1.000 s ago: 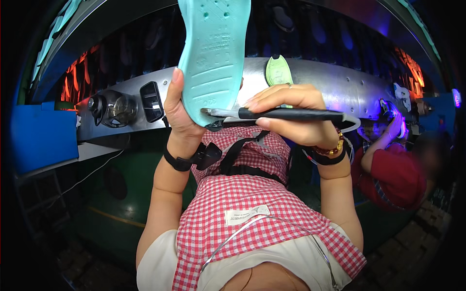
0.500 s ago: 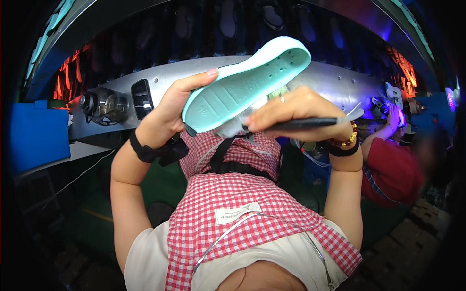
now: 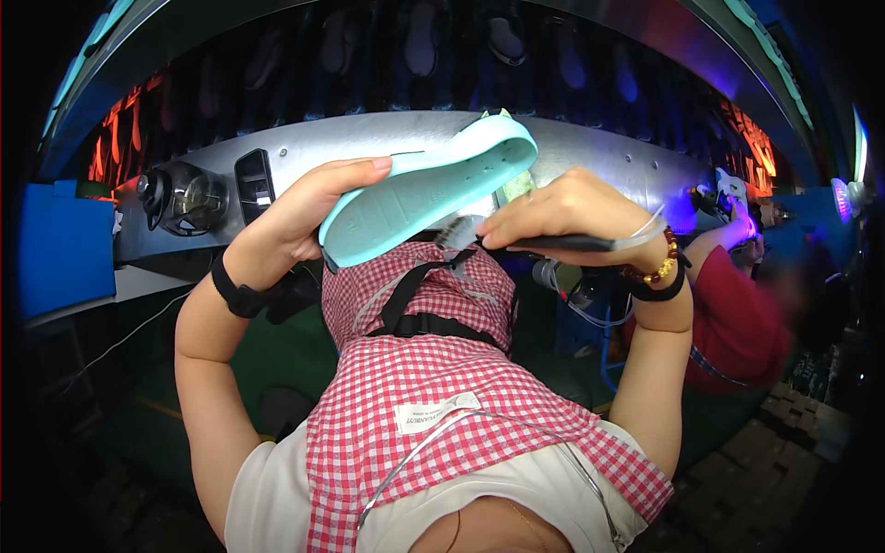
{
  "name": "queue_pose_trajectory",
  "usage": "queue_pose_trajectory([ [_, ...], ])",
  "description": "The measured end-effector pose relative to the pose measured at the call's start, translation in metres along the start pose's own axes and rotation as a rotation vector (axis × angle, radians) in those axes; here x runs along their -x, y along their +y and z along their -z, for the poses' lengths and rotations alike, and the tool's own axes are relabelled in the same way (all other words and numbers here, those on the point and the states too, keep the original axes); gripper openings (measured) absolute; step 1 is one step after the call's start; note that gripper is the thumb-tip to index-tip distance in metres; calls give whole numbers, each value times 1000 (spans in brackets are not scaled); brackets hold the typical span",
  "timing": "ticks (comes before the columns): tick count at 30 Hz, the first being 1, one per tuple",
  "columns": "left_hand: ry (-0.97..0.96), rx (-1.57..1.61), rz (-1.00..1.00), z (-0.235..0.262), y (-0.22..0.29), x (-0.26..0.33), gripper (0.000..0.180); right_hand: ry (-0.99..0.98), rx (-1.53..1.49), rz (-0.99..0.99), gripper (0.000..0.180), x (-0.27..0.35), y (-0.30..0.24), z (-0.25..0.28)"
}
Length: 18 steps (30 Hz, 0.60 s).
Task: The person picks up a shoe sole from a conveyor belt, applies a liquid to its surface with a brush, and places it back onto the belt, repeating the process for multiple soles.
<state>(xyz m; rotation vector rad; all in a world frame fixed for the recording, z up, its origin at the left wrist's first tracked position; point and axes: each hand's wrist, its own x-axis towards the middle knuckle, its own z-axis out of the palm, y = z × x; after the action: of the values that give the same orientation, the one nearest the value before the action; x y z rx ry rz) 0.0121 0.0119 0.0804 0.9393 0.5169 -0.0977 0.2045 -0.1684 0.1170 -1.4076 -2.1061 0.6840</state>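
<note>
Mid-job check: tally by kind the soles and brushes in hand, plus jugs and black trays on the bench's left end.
Turquoise shoe sole, left hand: 1
Brush, right hand: 1
Jug: 1
Black tray: 1
Total: 4

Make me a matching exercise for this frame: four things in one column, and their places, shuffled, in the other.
Things
1. Turquoise shoe sole
2. Black-handled brush
3. See-through jug
4. Black tray

Places
A. On the metal bench, between the jug and the person's left hand
B. In the fingers of the person's right hand
C. Near the left end of the bench, by the blue box
D. Held up by the left hand

Pairs: 1-D, 2-B, 3-C, 4-A
</note>
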Motion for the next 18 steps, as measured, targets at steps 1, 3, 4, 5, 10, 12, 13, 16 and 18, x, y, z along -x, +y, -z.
queue_pose_trajectory([
  [1, -1, 0, -3, 2, 0, 2, 38, 47, -9, -29, 22, 1, -1, 0],
  [3, -17, -32, -40, 8, 1, 5, 42, 155, 41, -20, 22, 1, 7, -10],
  [4, -19, -31, -44, 10, 0, 5, 42, 109, 79, -64, 20, 2, 6, -14],
  [5, 1, -32, -50, 14, -3, 4, 40, 63, 117, -108, 19, 4, 7, -19],
  [10, 14, 257, -79, 16, -20, -5, 42, 279, -699, -206, 24, -2, -1, -30],
  [12, 20, 306, -134, 2, -26, -10, 43, 387, -710, -258, 20, -20, 0, -55],
  [13, 34, 355, -187, -1, -28, -12, 45, 496, -782, -310, 18, -26, 8, -67],
  [16, -23, 431, -191, 10, -28, -17, 47, 674, -756, -305, 16, -28, 28, -77],
  [18, -24, 454, -184, 20, -33, -22, 48, 832, -654, -284, 16, -27, 45, -77],
])
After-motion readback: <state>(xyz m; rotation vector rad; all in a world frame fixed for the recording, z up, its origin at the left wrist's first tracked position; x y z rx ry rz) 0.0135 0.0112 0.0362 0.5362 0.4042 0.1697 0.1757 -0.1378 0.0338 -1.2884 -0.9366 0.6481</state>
